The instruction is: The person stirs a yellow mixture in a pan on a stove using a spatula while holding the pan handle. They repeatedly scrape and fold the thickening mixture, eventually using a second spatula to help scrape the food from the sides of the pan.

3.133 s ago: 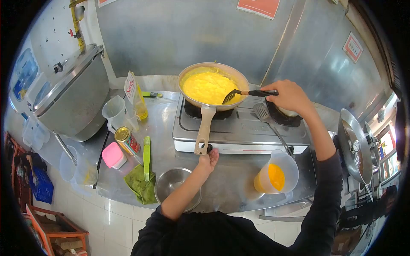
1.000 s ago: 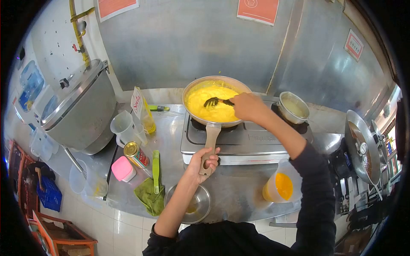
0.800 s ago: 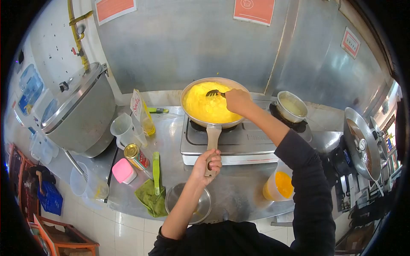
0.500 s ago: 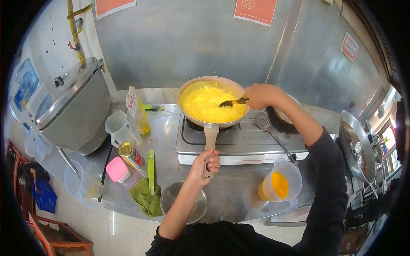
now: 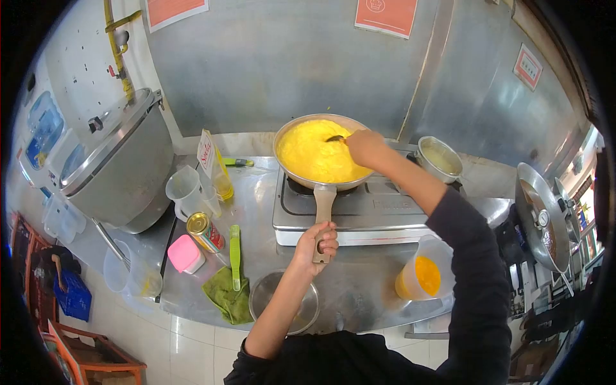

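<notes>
My left hand is closed around the beige handle of a frying pan, which sits on the left burner of the stove. Soft yellow egg covers the pan's inside. Over the pan's right side, my right hand grips a black cooking utensil whose tip dips into the egg. Its full shape is hidden by the egg and my fingers. Below the stove, to the right, stands a clear plastic jug with orange-yellow liquid in it.
A steel bowl, green cloth, green-handled tool, pink-lidded tub, can and oil bottle lie left. A small pot occupies the stove's right rear. A wok stands far right; a large cooker far left.
My right hand has moved left and slightly down, carrying the utensil further over the pan. The egg surface looks more evenly spread. The small pot at the right now shows from behind my arm.
</notes>
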Demonstrator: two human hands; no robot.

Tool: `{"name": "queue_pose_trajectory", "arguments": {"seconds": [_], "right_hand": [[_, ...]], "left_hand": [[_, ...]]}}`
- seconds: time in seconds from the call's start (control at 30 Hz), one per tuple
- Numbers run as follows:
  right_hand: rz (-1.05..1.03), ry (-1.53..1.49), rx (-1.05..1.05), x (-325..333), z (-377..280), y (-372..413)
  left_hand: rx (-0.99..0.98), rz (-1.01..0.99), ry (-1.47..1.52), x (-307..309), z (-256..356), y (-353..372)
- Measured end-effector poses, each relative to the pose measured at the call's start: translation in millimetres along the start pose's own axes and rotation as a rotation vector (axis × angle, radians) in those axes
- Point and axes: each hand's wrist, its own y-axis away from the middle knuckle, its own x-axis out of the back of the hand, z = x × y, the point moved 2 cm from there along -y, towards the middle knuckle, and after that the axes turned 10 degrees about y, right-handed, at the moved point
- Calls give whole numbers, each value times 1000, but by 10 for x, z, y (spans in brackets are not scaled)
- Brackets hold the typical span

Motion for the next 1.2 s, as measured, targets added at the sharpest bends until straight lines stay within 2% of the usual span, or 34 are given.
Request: {"name": "queue_pose_trajectory", "arguments": {"seconds": [0.03,0.1,0.17,0.23,0.43,0.47,0.6,0.7,0.77,0.8,0.87,1.0,1.07,1.2], "right_hand": [[-2,8,2,167,39,67],[-283,184,96,474,111,207],[-353,185,151,839,71,308],[-424,177,203,909,-38,290],[-179,109,191,681,-372,29],[-90,82,163,499,-358,-85],[13,62,79,237,-166,-209],[-97,144,95,456,7,-174],[-451,213,133,772,102,-124],[-451,217,134,831,136,-165],[-643,37,142,862,175,-214],[-512,29,191,818,-162,-296],[-389,133,186,875,-294,-317],[-249,62,115,306,-261,-567]], "left_hand": [[2,-6,6,-7,-5,-2],[7,13,-16,-18,5,6],[9,8,-32,-8,16,6],[14,10,-53,17,12,4],[-1,36,-39,-5,17,18],[8,26,-29,-6,20,11],[18,9,-13,17,30,-1],[6,15,-37,-8,25,15],[12,-1,-34,-1,26,7],[19,-9,-39,0,30,7],[14,3,-44,-21,26,26],[17,21,-48,7,31,19],[23,17,-49,33,46,3],[29,16,0,-12,30,18]]}}
